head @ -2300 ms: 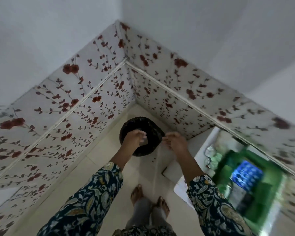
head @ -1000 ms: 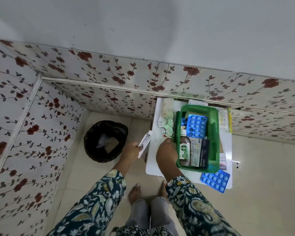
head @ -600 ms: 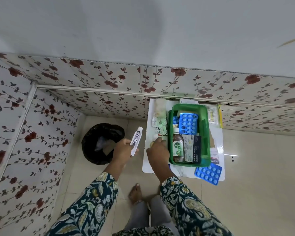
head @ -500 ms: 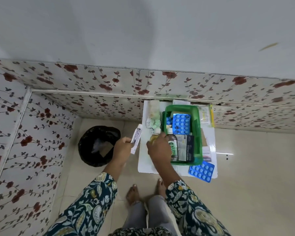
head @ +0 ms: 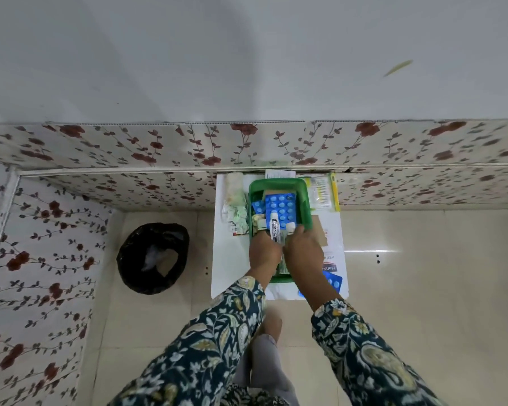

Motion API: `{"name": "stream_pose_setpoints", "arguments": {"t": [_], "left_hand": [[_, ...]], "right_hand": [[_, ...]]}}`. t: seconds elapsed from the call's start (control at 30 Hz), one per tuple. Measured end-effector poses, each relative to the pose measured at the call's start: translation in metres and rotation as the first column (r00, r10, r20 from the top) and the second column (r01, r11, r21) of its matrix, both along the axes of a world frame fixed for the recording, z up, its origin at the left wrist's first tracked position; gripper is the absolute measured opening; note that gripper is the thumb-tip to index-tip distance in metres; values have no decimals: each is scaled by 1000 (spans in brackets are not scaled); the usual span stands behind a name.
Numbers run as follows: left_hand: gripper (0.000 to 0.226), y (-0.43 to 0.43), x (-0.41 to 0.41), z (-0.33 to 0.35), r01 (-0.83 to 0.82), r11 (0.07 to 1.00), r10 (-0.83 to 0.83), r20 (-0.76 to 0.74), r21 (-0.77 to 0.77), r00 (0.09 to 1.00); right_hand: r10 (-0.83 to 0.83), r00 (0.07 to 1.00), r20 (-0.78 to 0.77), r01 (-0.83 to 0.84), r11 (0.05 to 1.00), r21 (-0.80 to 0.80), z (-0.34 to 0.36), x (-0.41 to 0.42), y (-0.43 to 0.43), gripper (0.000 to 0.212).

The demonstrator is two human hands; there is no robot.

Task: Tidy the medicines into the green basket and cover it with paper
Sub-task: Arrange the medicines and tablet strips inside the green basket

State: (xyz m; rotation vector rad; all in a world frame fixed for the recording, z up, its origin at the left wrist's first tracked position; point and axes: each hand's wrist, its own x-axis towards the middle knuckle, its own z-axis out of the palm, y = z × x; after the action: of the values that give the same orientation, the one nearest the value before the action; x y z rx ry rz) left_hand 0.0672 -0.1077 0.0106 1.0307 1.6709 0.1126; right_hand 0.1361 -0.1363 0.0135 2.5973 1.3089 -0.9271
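Note:
The green basket stands on a white table top against the flowered wall. Inside lie a large blue blister pack, a smaller blue one and a strip of pale tablets. My left hand grips a white ointment tube and holds it over the basket's middle. Beside it, my right hand reaches into the basket with its fingers curled down near the right wall; what is under them is hidden. Another blue blister pack lies on the table, partly under my right forearm.
Foil strips and a pale roll lie left of the basket. Packets with a yellow edge and a paper sit at the back. A black lined bin stands on the floor to the left.
My left hand has carried the tube from the table's left side to above the basket. My right hand has moved from the table's left part into the basket.

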Motion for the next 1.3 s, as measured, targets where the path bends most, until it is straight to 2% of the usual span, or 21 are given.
{"name": "stream_pose_setpoints", "arguments": {"t": [0.1, 0.2, 0.27, 0.37, 0.43, 0.57, 0.63, 0.7, 0.77, 0.8, 0.83, 0.9, 1.0, 1.13, 1.23, 1.3], "left_hand": [[30, -3, 2, -2, 54, 999, -54, -19, -9, 998], [40, -7, -1, 0, 121, 992, -122, -57, -17, 991], [38, -7, -5, 8, 155, 988, -154, -86, 4, 984], [27, -6, -17, 15, 93, 994, -91, -34, 49, 995], [24, -8, -32, 16, 30, 995, -29, -11, 96, 1000], [25, -23, -67, 3, -14, 978, 42, -128, 207, 991], [24, -37, -82, -14, 96, 982, -57, -229, 164, 972], [31, -51, -91, -34, 343, 937, -312, -277, 70, 909], [48, -63, -96, -50, 600, 800, -567, -329, -2, 755], [52, -67, -96, -57, 681, 732, -635, -373, -10, 677], [52, -69, -95, -61, 732, 681, -665, -422, -6, 616], [45, -72, -93, -66, 778, 628, -664, -501, 28, 554], [34, -69, -94, -73, 788, 609, -649, -514, 92, 561], [27, -65, -97, -72, 747, 656, -642, -438, 110, 629], [23, -71, -99, -71, 675, 725, -595, -370, 136, 713], [27, -81, -76, -83, 704, 694, -623, -367, 148, 691]], "right_hand": [[-3, 1000, -5, 3, 1000, 26, 1, -1, -4, 42], [-46, 997, -69, 50, 997, 51, 7, 6, -10, 35], [-65, 991, -116, 77, 992, 99, 10, 12, -15, 32], [-152, 958, -245, 199, 963, 184, 12, 20, -23, 24], [-221, 915, -338, 295, 937, 187, 12, 21, -32, 24], [-277, 803, -528, 420, 892, 170, 12, 14, -45, 20], [-275, 734, -621, 452, 880, 145, 11, 5, -47, 25], [-283, 691, -666, 481, 867, 130, 9, -1, -51, 29], [-284, 694, -662, 493, 857, 150, 4, -7, -53, 25], [-288, 691, -663, 506, 848, 160, 1, -9, -53, 25], [-294, 688, -664, 519, 839, 166, 0, -10, -53, 26], [-304, 688, -659, 538, 823, 181, -5, -12, -53, 28], [-310, 688, -656, 569, 792, 223, -3, -11, -59, 22], [-431, 634, -642, 687, 695, 212, -2, 0, -84, 19], [-603, 595, -532, 784, 580, 220, -12, 11, -105, 19], [-725, 547, -418, 835, 510, 207, -37, 36, -130, 18]]}}
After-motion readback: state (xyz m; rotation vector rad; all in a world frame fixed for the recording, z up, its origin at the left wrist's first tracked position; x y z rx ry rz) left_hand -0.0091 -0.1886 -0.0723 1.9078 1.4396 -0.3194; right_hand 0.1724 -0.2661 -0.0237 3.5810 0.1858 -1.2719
